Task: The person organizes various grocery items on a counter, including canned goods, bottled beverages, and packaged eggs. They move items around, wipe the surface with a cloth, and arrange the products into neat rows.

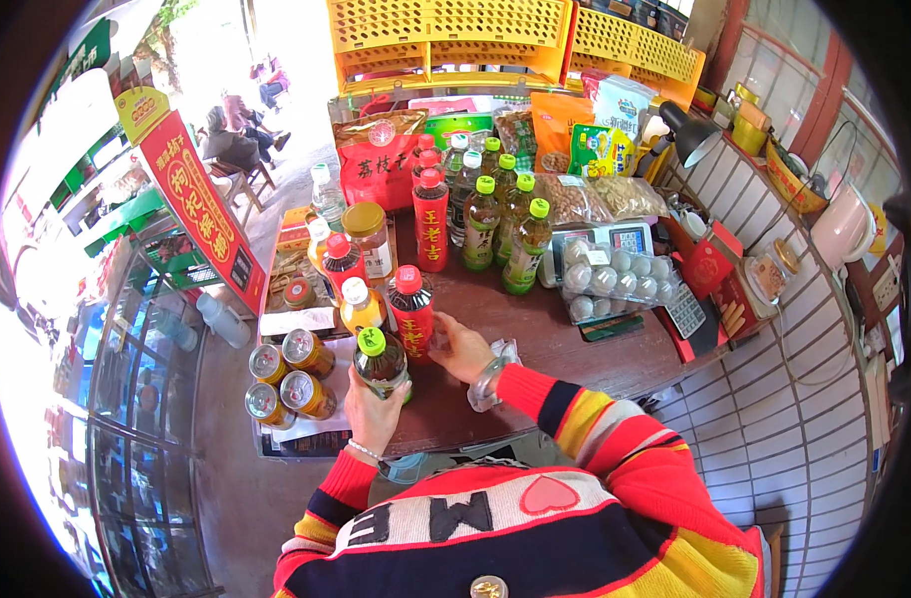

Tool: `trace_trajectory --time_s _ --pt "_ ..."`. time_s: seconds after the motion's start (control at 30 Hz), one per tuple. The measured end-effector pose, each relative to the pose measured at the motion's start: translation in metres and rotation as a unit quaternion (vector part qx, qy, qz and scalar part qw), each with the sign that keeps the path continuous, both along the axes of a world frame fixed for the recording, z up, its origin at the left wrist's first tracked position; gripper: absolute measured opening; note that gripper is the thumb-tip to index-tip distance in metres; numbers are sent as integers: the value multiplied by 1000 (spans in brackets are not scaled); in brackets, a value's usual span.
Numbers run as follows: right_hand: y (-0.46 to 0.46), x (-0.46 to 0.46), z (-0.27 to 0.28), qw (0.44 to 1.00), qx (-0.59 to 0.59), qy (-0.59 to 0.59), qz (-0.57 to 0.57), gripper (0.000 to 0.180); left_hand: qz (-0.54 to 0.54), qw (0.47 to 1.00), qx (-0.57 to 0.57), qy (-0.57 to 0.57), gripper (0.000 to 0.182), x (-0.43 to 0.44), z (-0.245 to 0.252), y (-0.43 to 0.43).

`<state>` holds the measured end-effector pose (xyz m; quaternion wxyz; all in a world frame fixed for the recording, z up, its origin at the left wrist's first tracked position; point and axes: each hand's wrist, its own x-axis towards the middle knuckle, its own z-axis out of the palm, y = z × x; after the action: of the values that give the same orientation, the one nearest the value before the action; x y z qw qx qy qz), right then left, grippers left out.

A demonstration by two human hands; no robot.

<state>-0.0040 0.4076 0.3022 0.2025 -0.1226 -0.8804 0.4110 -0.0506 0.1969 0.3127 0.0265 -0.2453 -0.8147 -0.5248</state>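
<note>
My left hand (374,413) grips a green-capped drink bottle (380,371) near the table's front edge. My right hand (461,347) is around the right side of a red-capped bottle with a red label (412,318), just behind the green-capped one; part of its grip is hidden. Left of these stands a white-capped bottle of orange drink (362,306). Several gold drink cans (306,394) stand near my left hand. Farther back, several green-capped bottles (528,247) form a row beside a line of red-labelled bottles (430,224).
The brown tabletop (485,299) also carries a honey-coloured-lidded jar (367,235), clear egg cartons (619,276), a scale (631,238), a calculator (683,310) and bagged dried foods (575,196). Yellow crates (451,34) rise behind. A crumpled plastic wrapper (492,392) lies under my right wrist.
</note>
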Motion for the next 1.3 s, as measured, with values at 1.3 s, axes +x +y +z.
trace_trajectory --time_s 1.3 --pt "98 71 304 999 17 30 35 18 21 975 -194 102 38 33 -22 -69"
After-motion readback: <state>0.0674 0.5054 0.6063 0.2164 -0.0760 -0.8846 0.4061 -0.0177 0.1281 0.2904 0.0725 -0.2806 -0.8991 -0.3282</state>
